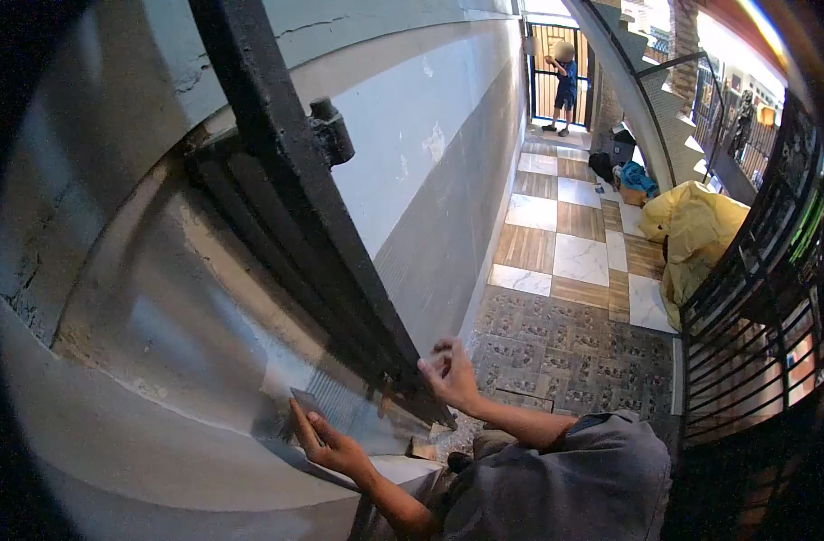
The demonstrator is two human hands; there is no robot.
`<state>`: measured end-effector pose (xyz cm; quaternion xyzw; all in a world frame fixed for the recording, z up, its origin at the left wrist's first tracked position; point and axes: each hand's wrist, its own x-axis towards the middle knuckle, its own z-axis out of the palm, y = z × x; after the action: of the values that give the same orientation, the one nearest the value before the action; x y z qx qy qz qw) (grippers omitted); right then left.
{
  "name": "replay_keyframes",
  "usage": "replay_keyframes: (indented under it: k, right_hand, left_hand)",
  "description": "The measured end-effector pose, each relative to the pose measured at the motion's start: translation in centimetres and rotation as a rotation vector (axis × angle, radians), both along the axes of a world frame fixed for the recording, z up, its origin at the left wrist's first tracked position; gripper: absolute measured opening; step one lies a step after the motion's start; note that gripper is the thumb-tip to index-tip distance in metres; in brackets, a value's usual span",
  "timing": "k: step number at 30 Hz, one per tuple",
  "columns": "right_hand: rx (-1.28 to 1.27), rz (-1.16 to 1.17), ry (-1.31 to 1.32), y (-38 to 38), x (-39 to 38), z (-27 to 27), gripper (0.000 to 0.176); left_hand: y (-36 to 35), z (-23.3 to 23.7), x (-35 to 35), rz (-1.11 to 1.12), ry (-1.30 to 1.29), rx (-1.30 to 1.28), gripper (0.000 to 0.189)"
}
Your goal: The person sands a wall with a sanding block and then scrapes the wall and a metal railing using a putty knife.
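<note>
My left hand [335,451] pinches a thin, grey, flat piece [305,398] between thumb and fingers, close to the lower wall; its exact kind does not show. My right hand [453,377] is raised beside the lower part of a black metal gate frame [335,216]. Its fingers are loosely curled and apart, with the thumb right at the bar's edge and nothing visible in the grip. A hinge-like metal barrel [331,133] sticks out from the upper part of the frame.
A grey and white wall [457,117] runs along the left. Dark patterned tiles [565,361] meet a checkered floor [556,216]. A yellow cover [691,225] and black railings [746,379] line the right side. A person [565,81] stands at the far gate.
</note>
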<state>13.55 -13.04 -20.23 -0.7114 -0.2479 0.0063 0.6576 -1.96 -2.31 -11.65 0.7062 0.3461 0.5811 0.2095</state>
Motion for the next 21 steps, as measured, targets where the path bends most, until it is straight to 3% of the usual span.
replay_keyframes:
  k: [1, 4, 7, 15, 21]
  right_hand:
    - [-0.001, 0.007, 0.002, 0.0, 0.1, 0.7, 0.043]
    - [-0.061, 0.357, 0.115, -0.2, 0.0, 5.1, 0.069]
    - [-0.029, 0.301, -0.03, 0.7, -1.4, 4.2, 0.07]
    - [0.099, 0.196, -0.029, 2.5, -1.9, 1.6, 0.064]
    - [0.155, 0.233, 0.143, 1.8, -2.4, 3.3, 0.058]
  left_hand:
    - [-0.4, 0.3, -0.2, 0.029, -0.01, -0.04, 0.04]
    - [-0.8, 0.6, -0.5, 0.056, -0.043, -0.127, 0.041]
    - [-0.9, 0.7, -0.3, 0.017, -0.075, -0.182, 0.042]
    - [-0.7, 0.2, 1.6, -0.125, -0.139, -0.225, 0.042]
    - [-1.0, 1.5, 3.3, -0.129, -0.104, -0.201, 0.039]
